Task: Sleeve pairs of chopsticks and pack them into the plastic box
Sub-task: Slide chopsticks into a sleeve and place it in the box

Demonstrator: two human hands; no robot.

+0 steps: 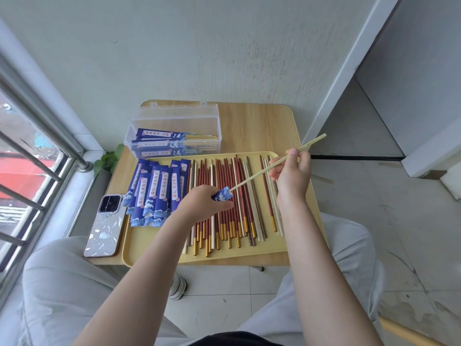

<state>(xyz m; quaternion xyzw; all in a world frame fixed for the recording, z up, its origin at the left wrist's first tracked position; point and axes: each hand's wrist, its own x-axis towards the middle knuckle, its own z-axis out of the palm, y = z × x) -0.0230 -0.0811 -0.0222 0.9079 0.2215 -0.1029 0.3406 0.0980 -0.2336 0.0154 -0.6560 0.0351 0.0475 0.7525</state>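
Observation:
My left hand (203, 203) grips a blue paper sleeve (223, 194) above the yellow tray (159, 248); only the sleeve's open end shows past my fingers. My right hand (293, 172) pinches pale bamboo chopsticks (264, 172), whose tips sit at the sleeve's mouth. Several loose red, white and brown chopsticks (224, 203) lie side by side on the tray. A pile of empty blue sleeves (154, 193) lies at the tray's left. The clear plastic box (174, 138) stands open behind the tray and holds several sleeved pairs.
A phone (106, 224) in a patterned case lies on the small wooden table (259, 126) left of the tray. A window with bars (30, 151) is at the left, a wall behind, a doorway at the right. My knees are under the table's front edge.

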